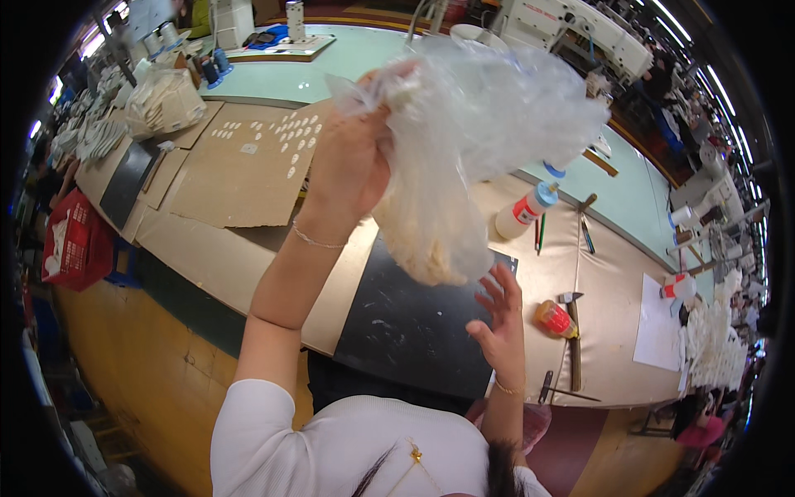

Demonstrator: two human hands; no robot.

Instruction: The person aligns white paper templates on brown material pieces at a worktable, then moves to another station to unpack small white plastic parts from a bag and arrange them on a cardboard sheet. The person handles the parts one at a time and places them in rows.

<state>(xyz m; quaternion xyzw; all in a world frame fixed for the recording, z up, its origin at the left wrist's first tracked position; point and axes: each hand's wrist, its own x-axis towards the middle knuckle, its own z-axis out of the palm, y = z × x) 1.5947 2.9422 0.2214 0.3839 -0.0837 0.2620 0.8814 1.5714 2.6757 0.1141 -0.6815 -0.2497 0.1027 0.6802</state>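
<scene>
My left hand (356,153) is raised over the table and closed around the gathered neck of a clear plastic bag (439,199). Small cream-coloured pieces sag in the bag's lower end; their kind is too blurred to tell. The bag's loose upper part spreads out to the right. Just below and to the right of its bottom, my right hand (498,319) hangs with fingers apart and nothing in them. Under both lies a black board (414,319) with pale scuffs.
Right of the board are a white bottle with a blue cap (522,211), a small amber bottle (553,319), a hammer (574,340) and pens. Cardboard (248,178) with rows of small white pieces lies left. A red crate (79,240) stands beyond. Sewing machines (580,33) line the back.
</scene>
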